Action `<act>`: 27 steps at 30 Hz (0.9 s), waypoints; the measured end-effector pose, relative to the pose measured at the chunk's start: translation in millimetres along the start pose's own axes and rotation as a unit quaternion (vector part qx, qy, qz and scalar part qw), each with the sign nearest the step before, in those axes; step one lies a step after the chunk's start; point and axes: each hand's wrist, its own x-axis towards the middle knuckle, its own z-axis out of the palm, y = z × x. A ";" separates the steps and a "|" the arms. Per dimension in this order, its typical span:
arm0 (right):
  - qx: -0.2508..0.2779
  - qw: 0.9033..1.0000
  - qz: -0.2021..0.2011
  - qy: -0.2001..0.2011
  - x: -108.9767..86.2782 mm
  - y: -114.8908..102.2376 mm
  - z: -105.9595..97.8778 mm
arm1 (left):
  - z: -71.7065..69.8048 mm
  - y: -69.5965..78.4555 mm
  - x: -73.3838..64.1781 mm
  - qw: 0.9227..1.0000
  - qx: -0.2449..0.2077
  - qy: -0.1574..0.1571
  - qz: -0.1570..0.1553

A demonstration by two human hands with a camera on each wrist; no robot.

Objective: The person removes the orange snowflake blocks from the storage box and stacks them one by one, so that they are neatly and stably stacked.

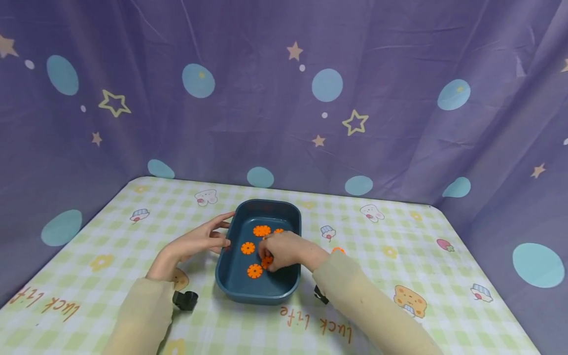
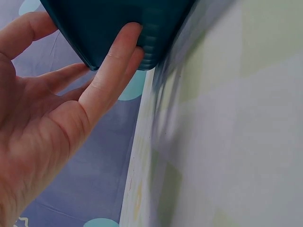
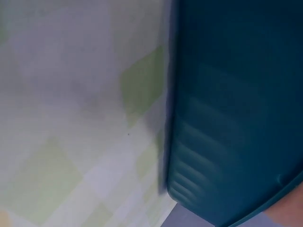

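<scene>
A dark blue rectangular tray (image 1: pixel 259 295) with rounded corners stands on the table. My left hand (image 1: pixel 195 241) holds its left side, the thumb at the rim; in the left wrist view several fingers (image 2: pixel 113 66) lie against the outer wall. Inside the tray, the right hand (image 1: pixel 286 249) reaches down with curled fingers and pinches an orange notched disc (image 1: pixel 267 262). Other orange notched discs lie on the tray floor: one (image 1: pixel 255 271) near the front, one (image 1: pixel 248 248) to the left, and some (image 1: pixel 262 230) farther back. The right wrist view shows mostly the tray's outer wall (image 3: pixel 222 118).
Another orange disc (image 1: pixel 338 250) lies on the checked tablecloth (image 1: pixel 377 266), right of the tray and partly behind the right forearm. Black wrist-camera parts (image 1: pixel 185 300) show beside the left sleeve. A purple patterned curtain (image 1: pixel 266 123) hangs behind the table.
</scene>
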 end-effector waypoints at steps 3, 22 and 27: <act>0.004 1.000 0.005 -0.003 0.5 0.4 0.2 | -0.5 0.4 0.2 1.000 0.001 0.000 0.000; 0.061 0.996 -0.031 0.049 -6.5 4.7 0.1 | -0.5 -0.5 0.2 1.000 -0.001 -0.008 0.003; 0.063 0.995 -0.033 0.066 -10.0 4.0 -2.8 | -0.9 -0.5 0.2 1.000 -0.002 -0.007 0.003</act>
